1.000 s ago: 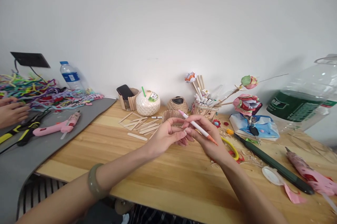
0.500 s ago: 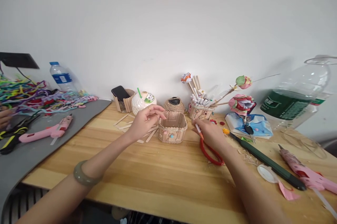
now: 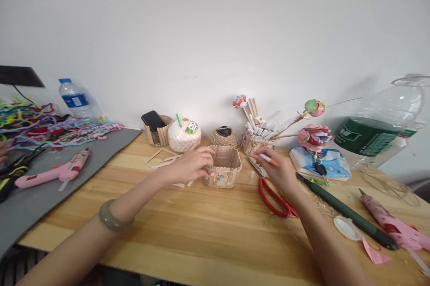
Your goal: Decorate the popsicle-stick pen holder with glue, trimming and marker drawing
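A small box of wooden craft sticks [image 3: 224, 176], with twine at its rim and little beads on its front, stands upright mid-table. My left hand [image 3: 193, 165] is at its left wall, fingers curled over the rim and thumb lower down. My right hand [image 3: 280, 170] pinches a white marker with an orange section [image 3: 268, 159], held above the table right of the box. Beneath that hand lie red-handled scissors [image 3: 273, 203], blades pointing toward the back. A small white piece [image 3: 252, 173] rests beside the blades.
Behind stand a stick box with a phone [image 3: 153, 121], a white coconut [image 3: 184, 136], a twine roll [image 3: 223, 137] and a marker holder [image 3: 255, 142]. Loose sticks [image 3: 154, 156] lie left. A green cutter [image 3: 346, 210], glue gun [image 3: 386, 221] and large bottle [image 3: 372, 133] occupy the right.
My left hand has come down from above the box's left rim onto its left side. My right hand has lifted slightly off the scissors area, turning the marker so that it points leftward.
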A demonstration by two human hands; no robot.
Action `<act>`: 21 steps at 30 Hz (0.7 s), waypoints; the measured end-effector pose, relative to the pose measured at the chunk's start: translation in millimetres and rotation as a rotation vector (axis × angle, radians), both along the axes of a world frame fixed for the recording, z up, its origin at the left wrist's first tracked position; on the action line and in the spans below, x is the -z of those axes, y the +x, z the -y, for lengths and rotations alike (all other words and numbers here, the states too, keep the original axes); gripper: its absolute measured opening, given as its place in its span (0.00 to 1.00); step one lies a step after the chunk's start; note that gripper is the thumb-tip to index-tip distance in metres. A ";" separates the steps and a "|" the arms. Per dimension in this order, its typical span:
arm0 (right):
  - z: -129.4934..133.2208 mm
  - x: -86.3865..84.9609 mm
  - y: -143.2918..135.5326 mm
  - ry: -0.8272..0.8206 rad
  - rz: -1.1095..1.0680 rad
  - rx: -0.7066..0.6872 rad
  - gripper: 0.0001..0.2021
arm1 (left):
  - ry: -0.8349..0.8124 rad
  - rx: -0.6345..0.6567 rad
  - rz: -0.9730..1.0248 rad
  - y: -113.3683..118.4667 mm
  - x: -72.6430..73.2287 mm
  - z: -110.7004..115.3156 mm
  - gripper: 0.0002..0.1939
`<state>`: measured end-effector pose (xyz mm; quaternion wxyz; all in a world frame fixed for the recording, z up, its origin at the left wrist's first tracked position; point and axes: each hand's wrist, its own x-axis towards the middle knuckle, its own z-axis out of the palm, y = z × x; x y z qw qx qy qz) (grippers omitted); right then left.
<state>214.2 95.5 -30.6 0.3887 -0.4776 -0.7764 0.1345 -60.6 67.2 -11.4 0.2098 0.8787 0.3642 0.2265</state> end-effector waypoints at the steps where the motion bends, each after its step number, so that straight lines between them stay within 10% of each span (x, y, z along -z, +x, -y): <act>1: 0.7 -1.5 -0.7 0.004 -0.087 0.004 0.11 | -0.026 -0.001 0.023 0.3 -0.6 -2.2 0.02; 10: 22.6 -19.1 -19.0 0.035 -0.710 -0.048 0.12 | -0.418 0.109 0.285 2.5 -5.0 4.2 0.19; 21: 35.7 -36.3 -77.5 -0.286 -0.667 -0.354 0.14 | -0.514 0.083 0.400 8.2 14.3 0.5 0.10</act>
